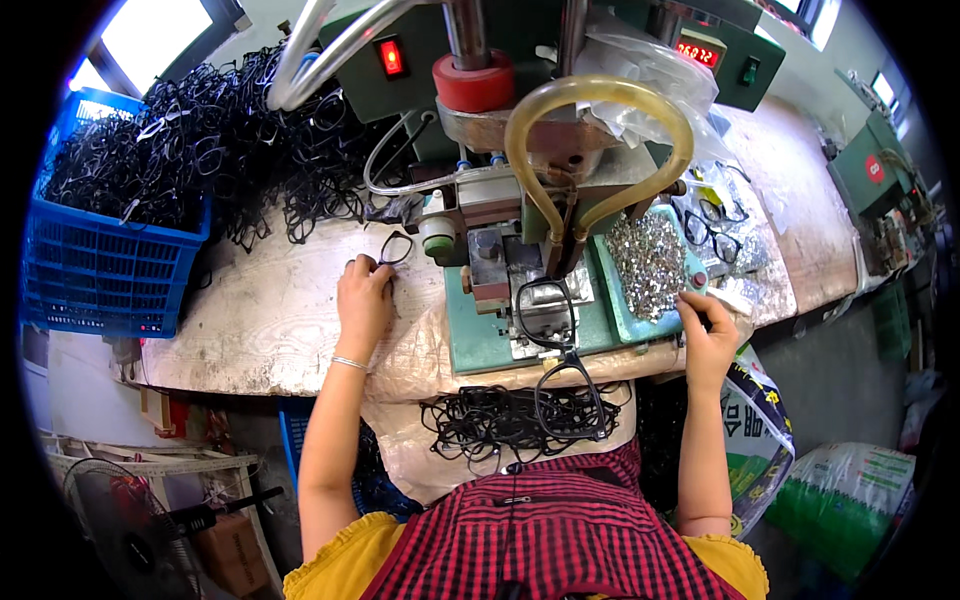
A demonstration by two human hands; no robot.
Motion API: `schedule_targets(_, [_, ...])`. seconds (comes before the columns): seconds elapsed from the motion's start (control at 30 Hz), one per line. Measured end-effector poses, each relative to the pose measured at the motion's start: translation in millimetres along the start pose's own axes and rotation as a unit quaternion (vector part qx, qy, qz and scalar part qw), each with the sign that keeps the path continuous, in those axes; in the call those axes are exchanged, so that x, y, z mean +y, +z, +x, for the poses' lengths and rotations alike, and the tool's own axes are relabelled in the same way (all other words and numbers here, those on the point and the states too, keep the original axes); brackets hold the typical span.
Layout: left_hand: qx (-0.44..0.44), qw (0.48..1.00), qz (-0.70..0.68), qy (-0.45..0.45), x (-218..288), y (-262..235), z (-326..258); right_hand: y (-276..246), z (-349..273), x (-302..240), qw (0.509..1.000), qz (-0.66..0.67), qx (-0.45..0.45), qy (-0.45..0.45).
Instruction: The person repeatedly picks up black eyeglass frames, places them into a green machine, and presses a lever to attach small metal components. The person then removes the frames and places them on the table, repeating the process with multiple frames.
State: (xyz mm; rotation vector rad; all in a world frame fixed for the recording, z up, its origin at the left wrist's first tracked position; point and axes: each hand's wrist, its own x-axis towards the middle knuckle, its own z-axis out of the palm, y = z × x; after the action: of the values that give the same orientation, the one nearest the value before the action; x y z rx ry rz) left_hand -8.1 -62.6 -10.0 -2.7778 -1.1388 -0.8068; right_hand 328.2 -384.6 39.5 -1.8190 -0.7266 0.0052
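Observation:
My left hand rests over the worktable with its fingers pinched on one end of a dark eyeglass frame. My right hand is at the near right rim of a turquoise tray. Its thumb and fingers are closed together, and whatever they hold is too small to tell. Small shiny metal parts fill the tray. Between my hands, another black eyeglass frame sits at the press machine, one rim at the metal fixture and the other hanging toward me. More black frames lie heaped in my lap.
A blue crate heaped with black frames stands at the left, and a large pile of frames spreads behind it. Yellowish tubing loops in front of the press. Beyond the tray lie finished-looking glasses on plastic bags. A fan stands lower left.

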Motion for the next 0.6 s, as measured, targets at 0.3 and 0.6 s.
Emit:
schedule_targets(0.3, [0.137, 0.954, -0.251, -0.087, 21, -23, 4, 72, 21, -100, 0.965, 0.208, -0.119, -0.103])
schedule_targets(0.6, [0.209, 0.725, -0.635, -0.163, 102, -59, 1, 91, 3, -101, 0.928, 0.355, -0.114, -0.024])
